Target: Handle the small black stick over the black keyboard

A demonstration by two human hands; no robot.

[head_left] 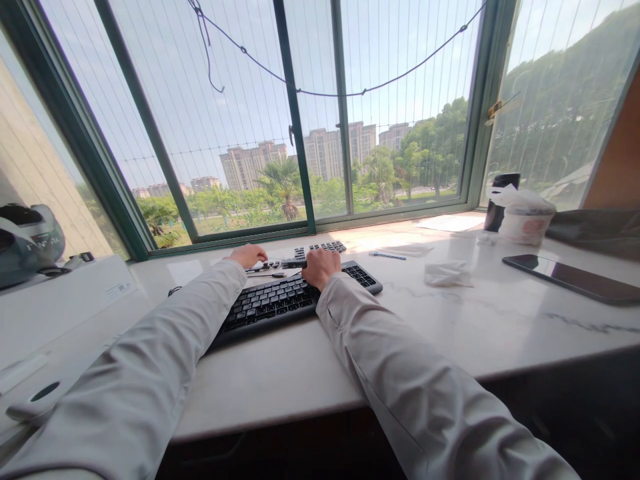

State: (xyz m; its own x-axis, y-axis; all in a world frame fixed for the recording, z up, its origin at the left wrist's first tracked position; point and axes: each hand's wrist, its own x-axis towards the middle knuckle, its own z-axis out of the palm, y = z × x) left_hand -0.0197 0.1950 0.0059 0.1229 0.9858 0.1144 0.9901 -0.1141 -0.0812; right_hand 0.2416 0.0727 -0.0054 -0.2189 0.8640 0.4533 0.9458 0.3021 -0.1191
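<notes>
The keyboard (270, 301) lies at 12 o'clock, probably light, stiff plastic, best held by its rim. The right hand (321, 268) grips a dark object (294, 263) jutting toward 9 o'clock; whether the left hand (249, 255) holds anything, I cannot tell.

Receives strong daylight through the window (296, 120) ahead. Peaks in brightness at the pale sky (240, 80); shows soft reflections on the tabletop (465, 320), with direct sun near the window; drops to near black below the front edge. Reads clearly at the keyboard (273, 300); stretches and softens toward outer margins.
</notes>
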